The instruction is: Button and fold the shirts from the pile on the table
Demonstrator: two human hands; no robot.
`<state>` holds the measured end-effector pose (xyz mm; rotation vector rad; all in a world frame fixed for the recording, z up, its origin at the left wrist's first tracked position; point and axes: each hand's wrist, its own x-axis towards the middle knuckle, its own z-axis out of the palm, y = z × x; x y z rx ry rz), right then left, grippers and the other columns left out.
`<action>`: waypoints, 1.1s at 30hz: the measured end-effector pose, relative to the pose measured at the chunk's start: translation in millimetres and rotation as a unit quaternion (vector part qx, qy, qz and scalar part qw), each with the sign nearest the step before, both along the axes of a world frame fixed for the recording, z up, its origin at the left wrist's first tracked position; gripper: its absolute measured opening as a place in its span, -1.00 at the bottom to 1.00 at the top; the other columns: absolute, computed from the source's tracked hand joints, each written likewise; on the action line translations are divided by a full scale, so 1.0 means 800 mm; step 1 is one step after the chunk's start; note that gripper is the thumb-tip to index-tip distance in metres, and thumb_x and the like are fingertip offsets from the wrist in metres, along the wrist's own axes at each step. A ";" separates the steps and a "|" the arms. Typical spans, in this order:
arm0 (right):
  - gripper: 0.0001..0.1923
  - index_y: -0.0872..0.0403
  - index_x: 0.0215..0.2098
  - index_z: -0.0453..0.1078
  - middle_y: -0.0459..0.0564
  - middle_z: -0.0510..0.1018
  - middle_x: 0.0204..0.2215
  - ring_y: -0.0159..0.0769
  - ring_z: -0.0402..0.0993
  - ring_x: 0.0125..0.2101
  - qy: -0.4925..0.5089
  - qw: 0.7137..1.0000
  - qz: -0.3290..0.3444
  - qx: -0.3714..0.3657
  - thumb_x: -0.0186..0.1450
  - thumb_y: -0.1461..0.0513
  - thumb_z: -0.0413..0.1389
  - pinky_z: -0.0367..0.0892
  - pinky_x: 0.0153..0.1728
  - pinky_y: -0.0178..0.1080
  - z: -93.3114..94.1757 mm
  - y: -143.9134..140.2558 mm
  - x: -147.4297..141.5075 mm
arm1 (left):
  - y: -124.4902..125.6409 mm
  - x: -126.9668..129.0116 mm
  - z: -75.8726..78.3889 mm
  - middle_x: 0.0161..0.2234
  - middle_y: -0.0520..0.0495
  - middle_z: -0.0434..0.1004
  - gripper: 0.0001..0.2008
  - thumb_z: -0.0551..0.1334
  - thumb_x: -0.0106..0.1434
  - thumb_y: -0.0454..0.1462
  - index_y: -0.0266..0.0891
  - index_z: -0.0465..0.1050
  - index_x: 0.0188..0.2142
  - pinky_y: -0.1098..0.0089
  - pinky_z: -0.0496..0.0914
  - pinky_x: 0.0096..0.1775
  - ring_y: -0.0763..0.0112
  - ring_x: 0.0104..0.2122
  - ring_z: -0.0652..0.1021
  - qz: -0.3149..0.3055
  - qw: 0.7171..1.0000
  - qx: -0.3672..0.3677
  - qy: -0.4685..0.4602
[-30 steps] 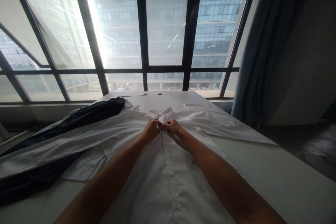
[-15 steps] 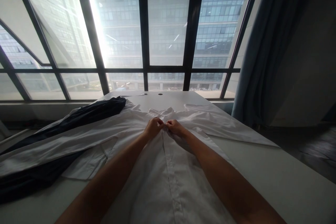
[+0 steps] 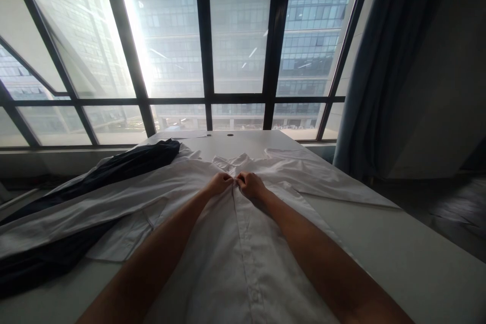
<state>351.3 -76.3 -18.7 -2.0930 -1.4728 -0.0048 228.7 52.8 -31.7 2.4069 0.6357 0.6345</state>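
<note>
My left hand (image 3: 219, 183) is curled, fingertips pinched on the edge of the white shirt (image 3: 243, 243) just below its collar (image 3: 237, 161), and my right hand (image 3: 251, 185) meets it knuckle to knuckle, fingers bunched on the opposite edge of the placket (what sits between the fingertips is too small to make out). Both hands are touching each other right at the top of the button strip, which runs down the middle of the shirt towards me between my forearms. The shirt lies front-up and flat on the white table (image 3: 410, 258), collar pointing away from me, one sleeve stretched out to the right, the other out to the left. Under that left sleeve and beside it lies a dark garment (image 3: 125, 164), draped along the table's left side and hanging off the near edge. Past the table's far end stands a big window (image 3: 239, 40) with dark frames, office blocks behind the glass, and a grey-blue curtain (image 3: 383, 71) hangs at the right.
</note>
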 end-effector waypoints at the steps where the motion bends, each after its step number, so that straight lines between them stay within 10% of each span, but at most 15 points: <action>1: -0.79 0.04 -0.19 0.52 0.06 0.61 -0.22 -0.19 0.48 -0.18 -0.020 1.000 -0.012 -0.012 0.31 0.13 0.12 0.24 -0.18 -0.28 0.001 -0.002 0.000 | -0.002 -0.003 0.000 -0.32 -0.06 0.59 -0.72 0.20 0.22 -0.12 -0.26 0.59 -0.28 0.31 0.40 -0.15 0.24 -0.21 0.53 0.014 0.999 0.045 0.017; 5: -0.55 0.01 0.11 0.43 0.11 0.46 0.14 -0.09 0.26 0.18 -0.085 0.992 -0.043 -0.077 0.35 0.01 0.04 0.08 0.16 -0.11 0.004 -0.007 0.010 | -0.009 -0.017 0.005 0.14 -0.10 0.46 -0.67 0.14 0.34 -0.11 -0.04 0.50 0.03 0.06 0.22 0.16 0.11 0.15 0.40 0.013 0.979 0.182 0.091; 12: -0.29 -0.13 0.45 -0.15 -0.06 -0.19 0.45 -0.07 -0.35 0.41 -0.036 0.964 -0.068 -0.256 0.41 -0.16 -0.27 -0.39 0.28 0.26 -0.003 -0.012 0.033 | -0.006 -0.030 0.010 0.40 -0.08 -0.01 -0.46 -0.03 0.39 0.05 0.05 0.20 0.30 -0.26 -0.13 0.25 0.00 0.37 0.04 0.013 0.966 0.130 0.221; 20: -0.34 -0.06 0.35 0.17 0.10 0.10 0.38 0.06 0.04 0.33 -0.035 0.970 -0.054 -0.234 0.38 -0.13 -0.08 -0.04 0.26 0.17 0.030 0.021 0.049 | 0.003 0.000 0.029 0.25 -0.31 0.31 -0.51 -0.01 0.40 -0.05 -0.18 0.36 0.19 -0.12 0.16 0.18 -0.06 0.24 0.32 0.032 0.974 0.120 0.191; 33: -0.39 0.01 0.45 -0.09 0.06 -0.09 0.43 -0.03 -0.22 0.39 -0.103 0.968 -0.069 -0.220 0.47 0.08 -0.27 -0.33 0.28 0.24 0.006 0.071 0.037 | 0.045 0.043 -0.001 0.40 -0.22 -0.02 -0.41 -0.03 0.41 0.04 -0.07 0.12 0.35 -0.21 -0.06 0.25 -0.05 0.37 0.03 -0.017 0.967 0.152 0.202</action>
